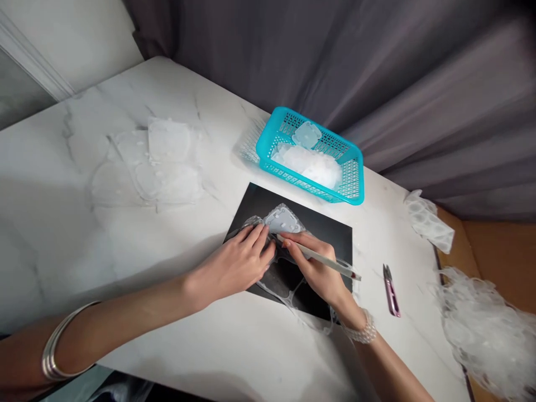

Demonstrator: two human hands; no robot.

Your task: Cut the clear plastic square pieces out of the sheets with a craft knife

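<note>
On a black mat (335, 237) lies a clear, thin-framed plastic sheet with a frosted, rounded panel (282, 219) that carries small raised bumps. My left hand (234, 262) bears down on the sheet's left part, its fingers bent and close together over the plastic. In my right hand (318, 262) is a slim, pale, pen-like tool (329, 261), gripped between thumb and fingers. Its working tip is at the panel's lower edge, beside my left fingertips, too covered to make out. Loose clear frame strips (276, 285) trail below my hands over the mat's front edge.
Behind the mat stands a turquoise basket (268, 131) with a heap of frosted panels. More clear sheets (167, 162) lie at left. Pink-handled thread snips (391, 291) rest at right, near a pile of clear scraps (486, 335) and a cardboard box (502, 262).
</note>
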